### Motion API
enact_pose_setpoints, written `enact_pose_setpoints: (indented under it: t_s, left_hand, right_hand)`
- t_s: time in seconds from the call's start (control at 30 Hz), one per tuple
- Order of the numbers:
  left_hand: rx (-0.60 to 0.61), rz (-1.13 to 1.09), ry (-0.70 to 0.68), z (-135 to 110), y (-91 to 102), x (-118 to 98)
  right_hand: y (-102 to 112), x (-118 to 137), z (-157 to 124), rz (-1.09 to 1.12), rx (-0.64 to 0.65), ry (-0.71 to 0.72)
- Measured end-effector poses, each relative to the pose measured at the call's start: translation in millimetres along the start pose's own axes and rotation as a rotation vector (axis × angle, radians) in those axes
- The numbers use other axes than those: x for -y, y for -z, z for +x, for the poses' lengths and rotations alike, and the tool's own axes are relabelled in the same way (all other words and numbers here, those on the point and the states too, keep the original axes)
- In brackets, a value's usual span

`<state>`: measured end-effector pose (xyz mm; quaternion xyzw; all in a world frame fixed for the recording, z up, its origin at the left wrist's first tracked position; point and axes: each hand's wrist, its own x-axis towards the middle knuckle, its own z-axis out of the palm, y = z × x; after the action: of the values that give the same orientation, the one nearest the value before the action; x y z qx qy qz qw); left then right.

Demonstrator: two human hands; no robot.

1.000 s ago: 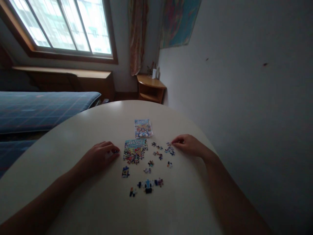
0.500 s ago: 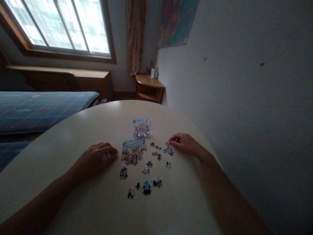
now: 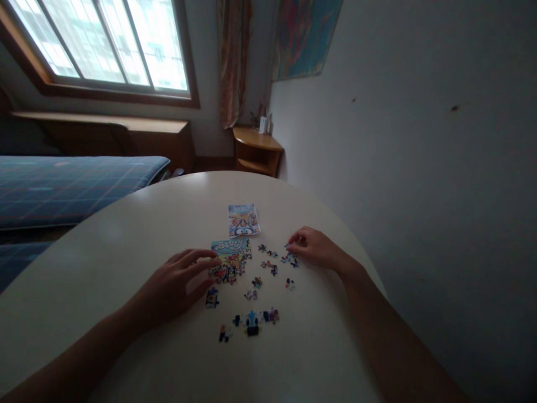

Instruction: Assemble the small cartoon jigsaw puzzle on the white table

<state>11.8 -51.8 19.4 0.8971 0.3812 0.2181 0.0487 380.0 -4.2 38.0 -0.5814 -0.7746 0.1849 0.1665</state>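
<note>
My left hand (image 3: pixel 178 280) reaches over the left edge of a partly joined jigsaw puzzle (image 3: pixel 232 260), its fingers stretched out and thumb apart. Nothing shows between them. Below that hand lies a small joined block of puzzle pieces (image 3: pixel 212 298). My right hand (image 3: pixel 314 246) is at the right of the loose pieces, thumb and forefinger pinched on a puzzle piece (image 3: pixel 287 245), mostly hidden by the fingertips. A little cluster of pieces (image 3: pixel 290 259) lies just under these fingers. Between my hands are several loose pieces (image 3: pixel 268 266).
A printed picture sheet (image 3: pixel 243 220) lies beyond the puzzle on the white round table (image 3: pixel 176 207). Nearer to me is a joined strip of pieces (image 3: pixel 252 322), with another small piece group (image 3: pixel 225 333) beside it. The wall (image 3: pixel 419 224) stands close on the right.
My left hand has moved right, from beside the puzzle to over its left edge, and its fingers have spread. My right hand stays at nearly the same spot, still pinched.
</note>
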Motion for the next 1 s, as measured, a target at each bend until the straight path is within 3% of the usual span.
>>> enact_pose_setpoints:
  t_s: [0.53,0.8,1.0]
  left_hand:
    - [0.126,-0.036,-0.079,-2.9,-4.5,3.9]
    - [0.114,-0.001,-0.128,-5.3,-10.2,10.9]
    - [0.088,-0.021,-0.137,-5.1,-10.1,10.8]
  right_hand:
    - [-0.9,5.2,0.3,0.138,0.015,-0.021]
    - [16.1,0.5,-10.5,0.121,0.107,-0.064]
    - [14.9,6.0,-12.6,0.033,0.138,-0.076]
